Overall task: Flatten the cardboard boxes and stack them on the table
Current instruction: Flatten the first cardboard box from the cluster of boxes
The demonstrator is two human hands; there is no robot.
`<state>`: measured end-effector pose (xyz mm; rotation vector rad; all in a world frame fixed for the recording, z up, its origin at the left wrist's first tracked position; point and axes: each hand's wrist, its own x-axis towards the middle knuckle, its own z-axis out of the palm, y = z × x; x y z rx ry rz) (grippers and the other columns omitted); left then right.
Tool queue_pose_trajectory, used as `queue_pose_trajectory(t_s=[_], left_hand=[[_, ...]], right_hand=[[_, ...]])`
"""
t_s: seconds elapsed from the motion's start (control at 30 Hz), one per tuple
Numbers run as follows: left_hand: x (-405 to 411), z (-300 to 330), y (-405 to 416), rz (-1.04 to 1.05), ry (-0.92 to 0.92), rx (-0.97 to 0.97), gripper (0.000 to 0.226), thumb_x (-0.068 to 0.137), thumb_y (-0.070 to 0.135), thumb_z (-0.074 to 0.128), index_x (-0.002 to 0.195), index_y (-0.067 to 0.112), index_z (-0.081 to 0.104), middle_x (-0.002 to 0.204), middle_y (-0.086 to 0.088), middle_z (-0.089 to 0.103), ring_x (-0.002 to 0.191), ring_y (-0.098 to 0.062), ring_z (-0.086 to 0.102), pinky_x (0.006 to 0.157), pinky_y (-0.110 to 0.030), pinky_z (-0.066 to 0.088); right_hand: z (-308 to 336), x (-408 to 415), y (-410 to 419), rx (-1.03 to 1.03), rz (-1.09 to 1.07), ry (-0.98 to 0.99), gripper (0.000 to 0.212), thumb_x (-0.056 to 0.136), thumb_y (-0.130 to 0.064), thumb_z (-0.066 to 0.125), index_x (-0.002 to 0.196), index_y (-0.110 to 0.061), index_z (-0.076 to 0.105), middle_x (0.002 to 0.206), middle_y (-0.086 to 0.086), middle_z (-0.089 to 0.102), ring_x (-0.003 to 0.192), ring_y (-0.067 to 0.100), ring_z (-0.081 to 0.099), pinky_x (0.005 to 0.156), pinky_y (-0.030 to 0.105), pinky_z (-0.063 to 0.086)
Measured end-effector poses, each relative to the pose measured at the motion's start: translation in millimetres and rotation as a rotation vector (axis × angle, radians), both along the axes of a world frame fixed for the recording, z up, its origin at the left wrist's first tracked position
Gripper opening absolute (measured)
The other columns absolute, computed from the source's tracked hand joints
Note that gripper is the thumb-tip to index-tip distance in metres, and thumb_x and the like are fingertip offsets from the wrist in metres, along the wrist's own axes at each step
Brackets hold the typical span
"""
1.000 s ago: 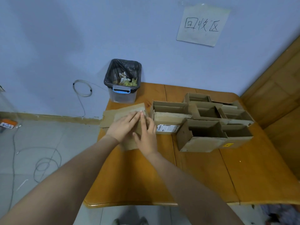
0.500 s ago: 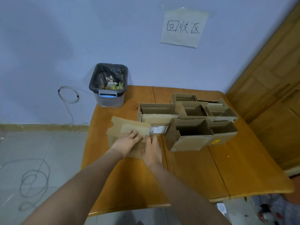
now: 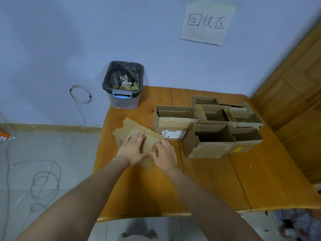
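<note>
Head camera, looking down: a flattened brown cardboard box [image 3: 139,136] lies on the left part of the orange-brown wooden table [image 3: 217,185], its long axis running diagonally from far left toward near right, directly under both hands. The left hand [image 3: 132,148] lies palm down with straight fingers pressing on it. The right hand [image 3: 164,153] rests at its right edge, fingers loosely bent; whether they pinch the card cannot be told. Open upright brown cardboard boxes [image 3: 210,136] stand just right, nearer the right hand.

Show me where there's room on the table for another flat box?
Bare wood lies on the table near its front edge, in front of the open boxes. The back right is crowded with boxes; the flattened cardboard fills the left.
</note>
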<state>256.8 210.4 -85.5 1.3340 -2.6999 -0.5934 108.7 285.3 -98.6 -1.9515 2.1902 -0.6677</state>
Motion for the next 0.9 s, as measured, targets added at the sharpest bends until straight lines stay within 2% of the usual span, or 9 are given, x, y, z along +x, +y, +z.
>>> queue_pose_trajectory(t_s=[0.07, 0.17, 0.27, 0.4, 0.53, 0.73, 0.9], left_hand=[[-1, 3, 0, 0.056, 0.037, 0.030, 0.074, 0.090, 0.059, 0.053, 0.147, 0.018, 0.030, 0.158, 0.000, 0.027, 0.146, -0.019, 0.021, 0.118, -0.038, 0.017], [-1, 8, -1, 0.119, 0.056, 0.063, 0.083, 0.083, 0.061, 0.062, 0.146, 0.017, 0.031, 0.155, -0.001, 0.031, 0.138, -0.025, 0.032, 0.109, -0.038, 0.033], [-2, 10, -5, 0.091, 0.012, 0.069, 0.091, 0.083, 0.062, 0.060, 0.150, 0.012, 0.024, 0.162, 0.000, 0.011, 0.146, -0.023, 0.018, 0.116, -0.037, 0.024], [-6, 9, -10, 0.051, -0.037, 0.080, 0.096, 0.085, 0.064, 0.055, 0.154, 0.009, 0.016, 0.163, -0.004, 0.002, 0.150, -0.020, -0.004, 0.120, -0.033, 0.004], [-11, 13, -15, 0.041, -0.088, 0.096, 0.097, 0.085, 0.064, 0.056, 0.154, 0.011, 0.014, 0.163, -0.003, 0.001, 0.150, -0.020, -0.004, 0.120, -0.034, 0.005], [-14, 14, -18, 0.048, -0.092, 0.115, 0.097, 0.084, 0.062, 0.059, 0.154, 0.011, 0.016, 0.163, -0.003, 0.002, 0.150, -0.021, -0.003, 0.120, -0.033, 0.004], [-12, 13, -17, 0.055, -0.071, 0.120, 0.095, 0.084, 0.059, 0.061, 0.154, 0.011, 0.017, 0.163, -0.003, 0.002, 0.150, -0.020, -0.002, 0.119, -0.033, 0.005]], right_hand=[[5, -9, -9, 0.034, -0.010, 0.031, 0.029, 0.086, -0.023, 0.054, 0.113, -0.014, 0.059, 0.112, 0.001, 0.049, 0.108, 0.017, 0.043, 0.085, 0.031, 0.035], [12, -18, -22, 0.133, 0.078, 0.058, 0.050, 0.088, -0.022, 0.050, 0.137, -0.015, 0.044, 0.137, 0.001, 0.041, 0.129, 0.018, 0.033, 0.106, 0.034, 0.028], [17, -20, -29, 0.193, 0.225, 0.105, 0.056, 0.090, -0.018, 0.046, 0.144, -0.016, 0.037, 0.148, 0.000, 0.035, 0.136, 0.018, 0.029, 0.112, 0.036, 0.024], [17, -23, -32, 0.214, 0.252, 0.170, 0.056, 0.091, -0.019, 0.045, 0.146, -0.025, 0.037, 0.150, 0.001, 0.033, 0.136, 0.020, 0.029, 0.111, 0.037, 0.028], [19, -26, -33, 0.232, 0.246, 0.116, 0.051, 0.093, -0.018, 0.044, 0.143, -0.022, 0.042, 0.151, 0.002, 0.034, 0.137, 0.020, 0.030, 0.109, 0.034, 0.032], [24, -29, -38, 0.232, 0.250, 0.121, 0.046, 0.092, -0.019, 0.047, 0.138, -0.017, 0.049, 0.146, 0.002, 0.041, 0.126, 0.021, 0.045, 0.098, 0.035, 0.043], [25, -19, -42, 0.233, 0.183, 0.122, 0.043, 0.088, -0.022, 0.050, 0.131, -0.022, 0.052, 0.134, -0.003, 0.045, 0.116, 0.020, 0.043, 0.081, 0.030, 0.043]])
